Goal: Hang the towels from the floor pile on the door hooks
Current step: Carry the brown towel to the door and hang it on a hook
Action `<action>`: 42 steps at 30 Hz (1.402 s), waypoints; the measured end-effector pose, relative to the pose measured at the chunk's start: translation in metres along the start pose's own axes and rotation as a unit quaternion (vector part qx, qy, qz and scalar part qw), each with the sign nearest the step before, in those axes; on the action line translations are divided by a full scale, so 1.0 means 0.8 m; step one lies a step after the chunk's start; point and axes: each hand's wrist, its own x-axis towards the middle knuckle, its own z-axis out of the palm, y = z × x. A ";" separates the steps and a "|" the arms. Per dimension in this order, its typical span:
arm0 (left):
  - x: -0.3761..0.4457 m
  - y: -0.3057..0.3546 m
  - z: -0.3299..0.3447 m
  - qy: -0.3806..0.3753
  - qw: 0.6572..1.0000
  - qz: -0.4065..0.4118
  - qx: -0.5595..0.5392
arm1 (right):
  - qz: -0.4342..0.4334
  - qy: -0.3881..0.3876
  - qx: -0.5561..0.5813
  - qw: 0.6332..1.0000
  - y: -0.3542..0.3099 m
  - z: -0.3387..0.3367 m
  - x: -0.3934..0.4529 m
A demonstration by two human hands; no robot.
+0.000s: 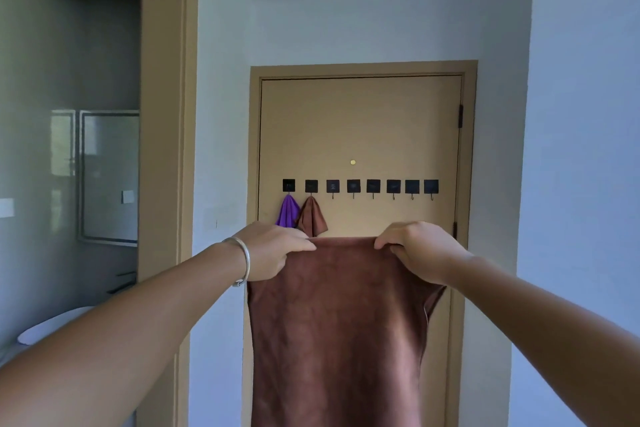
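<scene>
I hold a large brown towel (339,329) spread out in front of me by its top edge. My left hand (273,250) pinches the left corner and my right hand (420,250) pinches the right corner. Behind the towel is a tan door (363,128) with a row of several black square hooks (360,186). A purple towel (288,211) hangs from the leftmost hook and a small brown towel (312,218) from the second hook. The other hooks are bare. The floor pile is not in view.
A tan door frame post (166,149) stands to the left, with a grey room and a white rounded fixture (55,324) beyond it. Pale blue walls flank the door on both sides. A brass peephole (353,162) sits above the hooks.
</scene>
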 end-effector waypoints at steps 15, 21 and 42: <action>0.224 -0.154 0.154 0.005 1.000 0.005 0.006 | 0.006 0.016 0.051 0.999 0.181 0.144 0.214; 0.304 -0.224 0.227 0.014 1.000 0.009 -0.011 | -0.017 0.039 0.009 0.999 0.230 0.220 0.295; 0.576 -0.451 0.461 -0.041 0.999 -0.019 -0.028 | 0.080 0.006 -0.035 0.996 0.391 0.426 0.613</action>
